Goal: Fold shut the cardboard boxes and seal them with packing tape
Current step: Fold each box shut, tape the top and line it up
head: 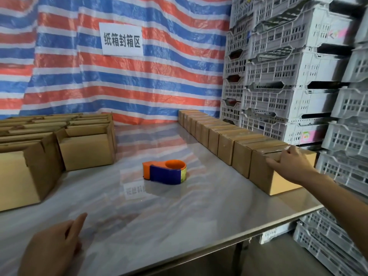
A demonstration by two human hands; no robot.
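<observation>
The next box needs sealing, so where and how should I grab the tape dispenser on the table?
Probably from above: the tape dispenser lies flat, its orange ring open upward. Wrap the blue guard and roll, away from the orange cutter end on its left. The left hand is free.

Open tabletop [179, 216] between box rows; only the tape dispenser [164, 172] interrupts it.

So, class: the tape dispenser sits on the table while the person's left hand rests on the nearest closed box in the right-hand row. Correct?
No: the head view shows the right hand, not the left, on the nearest closed box. The tape dispenser does sit on the table.
</observation>
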